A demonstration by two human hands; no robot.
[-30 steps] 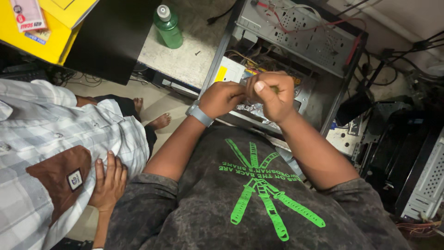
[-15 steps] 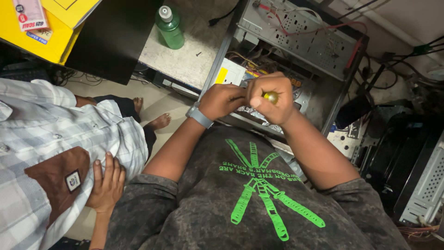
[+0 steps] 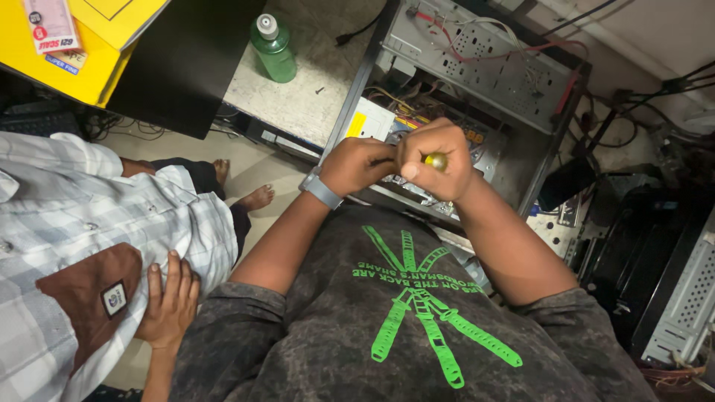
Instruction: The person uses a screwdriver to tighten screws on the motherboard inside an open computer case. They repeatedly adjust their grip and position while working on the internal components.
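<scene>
The biggest thing in view is the open computer case (image 3: 514, 82), a grey metal box lying on its side with its panel off, red and pale wires (image 3: 514, 52) strung across the perforated plate and a crowd of small parts lower down; its sheet metal looks stiff and heavy, with thin edges that could nick a finger, while the parts inside look fragile. Beside it to the left runs a speckled grey worktop (image 3: 298, 97) carrying a green plastic bottle (image 3: 273, 48) with a white cap, and farther left sit a black box (image 3: 179, 59) and a yellow carton (image 3: 82, 52). A second person in a checked shirt (image 3: 97, 223) stands at the left, one hand (image 3: 170, 305) resting at the hip, well apart from the work. Over the lower edge of the case, the person's left hand (image 3: 357, 165), a grey band (image 3: 322, 190) on its wrist, is curled with fingers closed, pressed against the right; what it pinches cannot be told. The right hand (image 3: 436, 160) is clenched in a fist round a screwdriver (image 3: 437, 161), only the rounded yellow butt of the handle showing between the fingers, the shaft hidden below. The tool seems light, rigid and smooth, best held round the thick handle as it is now.
</scene>
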